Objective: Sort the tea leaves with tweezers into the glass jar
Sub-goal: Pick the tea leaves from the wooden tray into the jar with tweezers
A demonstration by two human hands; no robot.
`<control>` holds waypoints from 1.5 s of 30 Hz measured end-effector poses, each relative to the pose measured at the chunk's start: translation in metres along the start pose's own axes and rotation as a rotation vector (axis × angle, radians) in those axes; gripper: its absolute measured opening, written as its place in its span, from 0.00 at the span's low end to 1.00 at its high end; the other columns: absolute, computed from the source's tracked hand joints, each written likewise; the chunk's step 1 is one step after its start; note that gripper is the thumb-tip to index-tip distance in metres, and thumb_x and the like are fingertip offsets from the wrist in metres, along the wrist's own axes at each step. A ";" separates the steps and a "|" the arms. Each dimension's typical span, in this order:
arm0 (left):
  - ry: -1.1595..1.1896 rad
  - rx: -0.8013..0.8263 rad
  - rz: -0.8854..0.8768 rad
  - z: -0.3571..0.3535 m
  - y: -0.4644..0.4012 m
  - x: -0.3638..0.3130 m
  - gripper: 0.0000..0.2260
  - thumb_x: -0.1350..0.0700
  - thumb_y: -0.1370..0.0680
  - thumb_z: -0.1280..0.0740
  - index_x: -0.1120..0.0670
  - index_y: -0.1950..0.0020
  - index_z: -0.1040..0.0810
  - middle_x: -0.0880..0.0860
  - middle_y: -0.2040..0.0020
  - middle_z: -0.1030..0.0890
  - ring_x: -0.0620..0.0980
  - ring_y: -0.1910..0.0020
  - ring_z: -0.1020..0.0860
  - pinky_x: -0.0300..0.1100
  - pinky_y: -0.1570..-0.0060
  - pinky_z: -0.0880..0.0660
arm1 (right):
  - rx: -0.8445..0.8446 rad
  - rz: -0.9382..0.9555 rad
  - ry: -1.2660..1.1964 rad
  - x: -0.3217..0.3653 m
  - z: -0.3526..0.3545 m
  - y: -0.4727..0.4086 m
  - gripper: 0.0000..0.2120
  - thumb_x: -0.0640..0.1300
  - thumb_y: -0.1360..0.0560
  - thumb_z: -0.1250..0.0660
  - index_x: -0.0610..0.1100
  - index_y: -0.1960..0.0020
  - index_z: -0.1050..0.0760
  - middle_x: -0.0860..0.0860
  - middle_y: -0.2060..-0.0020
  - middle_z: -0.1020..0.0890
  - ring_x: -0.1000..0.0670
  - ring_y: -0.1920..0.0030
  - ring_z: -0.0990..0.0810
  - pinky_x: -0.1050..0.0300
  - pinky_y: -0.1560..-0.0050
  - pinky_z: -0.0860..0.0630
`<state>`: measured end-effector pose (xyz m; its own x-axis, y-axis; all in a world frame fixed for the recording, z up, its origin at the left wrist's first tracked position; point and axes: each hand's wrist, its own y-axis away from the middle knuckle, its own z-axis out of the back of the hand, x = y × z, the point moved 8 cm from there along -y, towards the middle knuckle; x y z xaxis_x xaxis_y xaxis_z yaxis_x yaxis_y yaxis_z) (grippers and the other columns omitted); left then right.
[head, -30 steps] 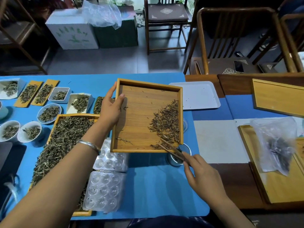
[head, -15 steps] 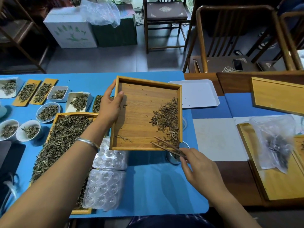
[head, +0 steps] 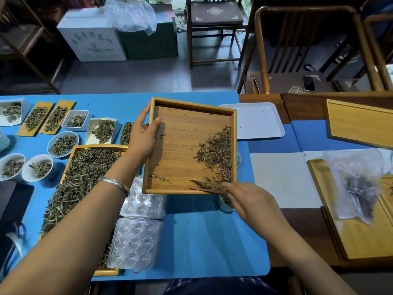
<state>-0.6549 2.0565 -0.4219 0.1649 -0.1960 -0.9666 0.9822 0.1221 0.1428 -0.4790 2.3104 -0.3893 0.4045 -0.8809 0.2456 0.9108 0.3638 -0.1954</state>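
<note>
The right hand (head: 253, 201) has its grip pinched on the tweezers (head: 207, 185), whose blurred tips lie at the near right corner of the wooden tray (head: 180, 145), among the tea leaves (head: 217, 154) heaped along its right side. The left hand (head: 142, 138) grips the tray's left rim, thumb inside. The glass jar (head: 223, 204) stands on the blue tabletop (head: 202, 241) under that corner, partly hidden.
</note>
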 end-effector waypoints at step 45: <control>0.010 -0.001 -0.015 0.002 0.000 -0.003 0.21 0.46 0.16 0.43 0.44 0.23 0.36 0.49 0.32 0.24 0.35 0.46 0.22 0.27 0.61 0.24 | 0.164 0.070 0.030 0.030 -0.005 -0.023 0.10 0.41 0.27 0.30 0.44 0.46 0.22 0.48 0.60 0.22 0.47 0.68 0.24 0.55 0.77 0.29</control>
<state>-0.6550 2.0552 -0.4191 0.1496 -0.1882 -0.9707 0.9844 0.1198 0.1285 -0.4888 2.2744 -0.3818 0.4670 -0.8594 0.2083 0.8828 0.4669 -0.0528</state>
